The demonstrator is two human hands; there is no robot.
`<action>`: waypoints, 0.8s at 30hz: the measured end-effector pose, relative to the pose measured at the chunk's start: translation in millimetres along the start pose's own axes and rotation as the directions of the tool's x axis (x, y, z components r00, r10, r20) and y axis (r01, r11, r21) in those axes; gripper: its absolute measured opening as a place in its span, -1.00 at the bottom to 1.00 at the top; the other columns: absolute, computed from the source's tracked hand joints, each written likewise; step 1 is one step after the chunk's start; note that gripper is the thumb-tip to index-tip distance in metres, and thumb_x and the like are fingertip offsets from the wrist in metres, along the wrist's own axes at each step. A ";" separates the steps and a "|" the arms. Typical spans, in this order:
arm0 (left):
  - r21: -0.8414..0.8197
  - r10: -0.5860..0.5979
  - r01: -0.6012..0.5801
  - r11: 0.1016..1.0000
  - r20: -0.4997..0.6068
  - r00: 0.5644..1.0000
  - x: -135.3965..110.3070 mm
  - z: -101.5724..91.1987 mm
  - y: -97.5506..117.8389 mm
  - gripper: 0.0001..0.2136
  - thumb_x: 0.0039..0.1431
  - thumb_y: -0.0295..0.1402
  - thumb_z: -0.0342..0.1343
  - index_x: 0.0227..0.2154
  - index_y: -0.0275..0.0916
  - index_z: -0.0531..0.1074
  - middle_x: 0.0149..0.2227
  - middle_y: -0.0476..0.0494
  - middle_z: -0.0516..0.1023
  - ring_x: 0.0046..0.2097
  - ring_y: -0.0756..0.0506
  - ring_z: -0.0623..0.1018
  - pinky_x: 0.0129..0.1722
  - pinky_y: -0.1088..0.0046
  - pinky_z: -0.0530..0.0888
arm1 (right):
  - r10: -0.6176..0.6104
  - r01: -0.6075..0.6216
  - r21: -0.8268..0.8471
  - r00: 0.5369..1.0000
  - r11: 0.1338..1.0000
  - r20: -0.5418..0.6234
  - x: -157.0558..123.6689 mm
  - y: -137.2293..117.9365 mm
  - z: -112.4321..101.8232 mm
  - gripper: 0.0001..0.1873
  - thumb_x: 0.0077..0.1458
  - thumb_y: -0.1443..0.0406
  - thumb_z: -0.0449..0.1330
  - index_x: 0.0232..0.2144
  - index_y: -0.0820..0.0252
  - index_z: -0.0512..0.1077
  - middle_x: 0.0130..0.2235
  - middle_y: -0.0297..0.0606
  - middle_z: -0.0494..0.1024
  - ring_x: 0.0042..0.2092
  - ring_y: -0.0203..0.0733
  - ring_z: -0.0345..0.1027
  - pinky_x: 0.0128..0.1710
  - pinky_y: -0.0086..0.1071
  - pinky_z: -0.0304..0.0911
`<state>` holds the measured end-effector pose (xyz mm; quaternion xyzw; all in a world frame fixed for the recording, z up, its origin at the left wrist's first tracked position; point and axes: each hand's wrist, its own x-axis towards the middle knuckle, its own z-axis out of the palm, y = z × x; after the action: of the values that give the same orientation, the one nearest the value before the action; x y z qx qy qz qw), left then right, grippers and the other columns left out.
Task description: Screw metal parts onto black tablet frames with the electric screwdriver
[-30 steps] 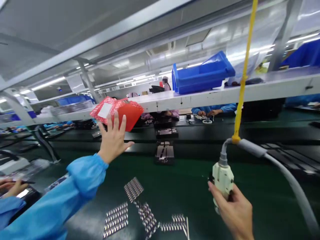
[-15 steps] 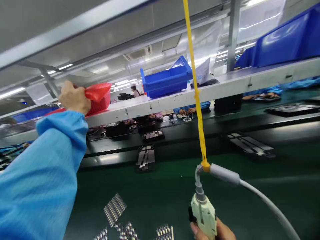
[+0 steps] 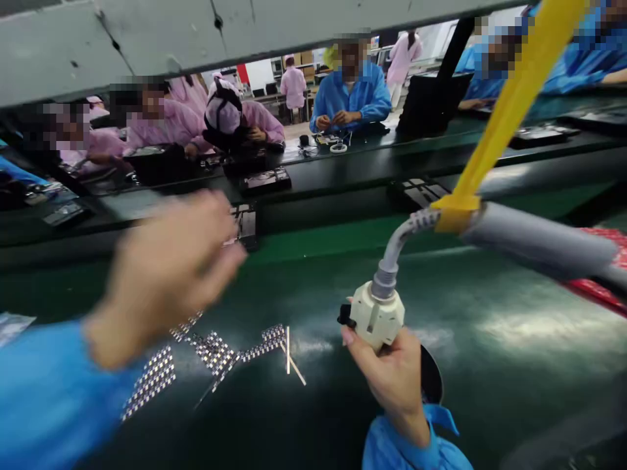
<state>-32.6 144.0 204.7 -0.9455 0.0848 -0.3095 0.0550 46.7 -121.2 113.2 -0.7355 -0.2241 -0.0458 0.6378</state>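
My right hand is wrapped round a cream corded electric screwdriver with a black lever on its side. Its tip is hidden. A grey cable leaves its top, tied to a yellow strap. To the left, my left hand is raised over the green work surface, blurred by motion. Its thumb stands apart from the fingers, and I see nothing held. Below and beside it lie sheets of small shiny pieces and two thin pale strips.
Behind my left hand, a flat dark device is partly hidden. Another device lies farther back. A grey shelf beam crosses the top. A red-and-white item is at right. Across the line, a co-worker in blue handles small parts.
My left hand has come down from the red bin on the shelf to above the work surface. The view has tilted downward, and more of my right hand and the electric screwdriver shows.
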 end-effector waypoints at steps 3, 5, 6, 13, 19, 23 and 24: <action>-0.107 0.102 -0.078 0.991 0.243 0.965 -57.1 52.2 83.2 -0.62 0.27 -0.14 0.01 0.05 -0.23 0.37 0.16 -0.18 0.41 0.23 -0.28 0.30 0.22 -0.08 0.21 | 0.022 -0.022 0.000 0.999 1.000 -0.040 -1.1 -8.9 -7.5 -0.85 -0.09 0.23 0.32 -0.49 0.21 0.48 -0.53 -0.28 0.54 -0.52 -0.19 0.40 -0.53 -0.40 0.32; -0.144 0.095 -0.036 0.989 0.429 0.899 -91.6 84.7 121.0 -0.38 0.23 0.07 -0.08 0.21 -0.27 0.21 0.28 -0.27 0.22 0.28 -0.37 0.20 0.19 -0.17 0.19 | 0.034 -0.034 -0.015 0.998 0.999 -0.045 0.8 -13.8 -13.5 -0.79 -0.12 0.19 0.36 -0.46 0.20 0.50 -0.51 -0.25 0.56 -0.51 -0.16 0.43 -0.52 -0.37 0.36; -0.150 0.076 -0.004 0.989 0.479 0.875 -106.3 96.6 130.7 -0.30 0.21 0.12 -0.12 0.26 -0.27 0.14 0.31 -0.30 0.13 0.31 -0.39 0.15 0.18 -0.21 0.17 | 0.036 -0.037 -0.028 0.998 0.999 -0.043 2.6 -15.5 -17.6 -0.77 -0.13 0.18 0.38 -0.44 0.20 0.51 -0.50 -0.25 0.57 -0.50 -0.14 0.44 -0.51 -0.36 0.38; 0.029 -0.098 0.097 0.995 0.491 0.866 -187.9 100.2 79.2 -0.33 0.27 0.01 -0.12 0.34 -0.16 -0.10 0.34 -0.23 0.05 0.34 -0.36 0.08 0.21 -0.20 0.10 | 0.095 -0.137 -0.172 0.968 0.976 -0.234 24.2 -8.2 -71.5 -0.69 -0.19 0.14 0.43 -0.44 0.20 0.51 -0.48 -0.22 0.55 -0.49 -0.12 0.41 -0.52 -0.30 0.35; 0.124 -0.164 0.121 0.985 0.443 0.882 -231.0 93.2 38.6 -0.32 0.25 0.00 -0.13 0.34 -0.16 -0.13 0.33 -0.22 0.08 0.33 -0.38 0.08 0.15 -0.25 0.17 | 0.132 -0.201 -0.186 0.935 0.962 -0.329 46.0 41.1 -112.9 -0.62 -0.13 0.18 0.37 -0.24 0.25 0.50 -0.48 -0.29 0.50 -0.46 -0.15 0.41 -0.44 -0.30 0.33; 0.193 -0.190 0.115 0.974 0.431 0.882 -191.8 91.0 9.8 -0.32 0.24 0.03 -0.12 0.30 -0.29 0.06 0.33 -0.28 0.07 0.35 -0.32 0.06 0.22 -0.11 0.17 | 0.096 -0.198 -0.272 0.934 0.942 -0.345 60.5 82.3 -119.3 -0.51 -0.14 0.09 0.32 -0.18 0.27 0.48 -0.38 -0.16 0.59 -0.31 0.01 0.51 -0.24 -0.17 0.37; 0.222 -0.211 0.122 0.967 0.440 0.873 -175.3 92.7 -2.6 -0.38 0.26 -0.01 -0.11 0.26 -0.31 0.15 0.33 -0.30 0.07 0.35 -0.31 0.07 0.23 -0.07 0.18 | 0.114 -0.229 -0.304 0.928 0.925 -0.353 64.4 90.4 -118.5 -0.45 -0.15 0.05 0.30 -0.13 0.25 0.47 -0.41 -0.17 0.58 -0.35 0.02 0.51 -0.27 -0.15 0.37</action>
<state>-116.3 185.4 29.7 -0.9861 -0.0420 -0.0869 0.1354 165.4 -225.1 74.5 -0.8332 -0.0369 -0.1491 0.5311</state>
